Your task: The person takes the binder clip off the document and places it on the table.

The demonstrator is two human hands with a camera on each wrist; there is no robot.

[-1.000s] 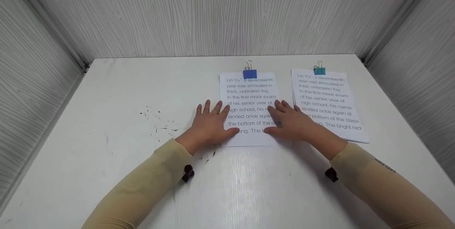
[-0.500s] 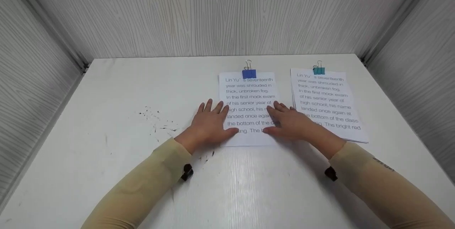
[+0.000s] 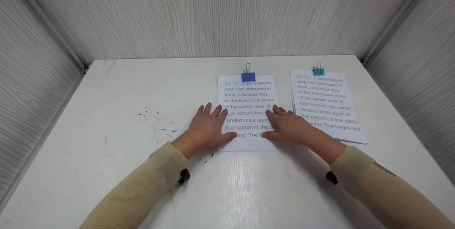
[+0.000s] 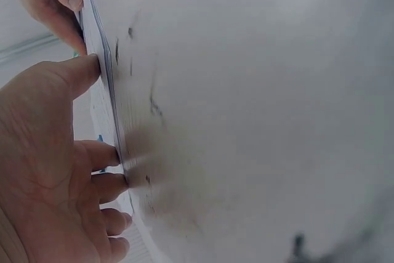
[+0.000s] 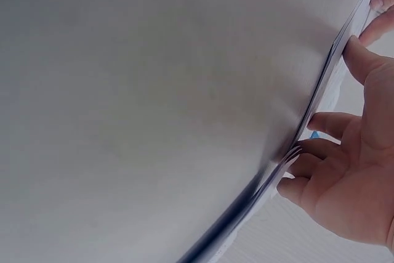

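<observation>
Honest take: the paper stack (image 3: 249, 106) in the middle looks fine, but it could go sideways easily. It lies flat on the worktop (image 3: 142, 79), text up, with the blue clip (image 3: 248, 76) on its far edge. The left hand (image 3: 208, 127) rests on its left edge and the right hand (image 3: 289, 126) on its right. Grip on both sides is spread wide, thumbs out over the bottom line of text, nothing pinched or wrapped.

That's my worry. With flat fingers, any sideways push probably only drags the top sheet, and since I see just the one clip up top, the near end could fan or buckle. Uneven pressure would likely swing the whole thing crooked too.

Also watch the second stack (image 3: 325, 106), the one with the teal clip (image 3: 318, 71). The right hand reaches across its near-left corner, and from the right wrist view a few sheets seem slightly splayed right by the fingers. Can't tell if they actually touch. A careless outward move might snag those and knock that pile askew.
</observation>
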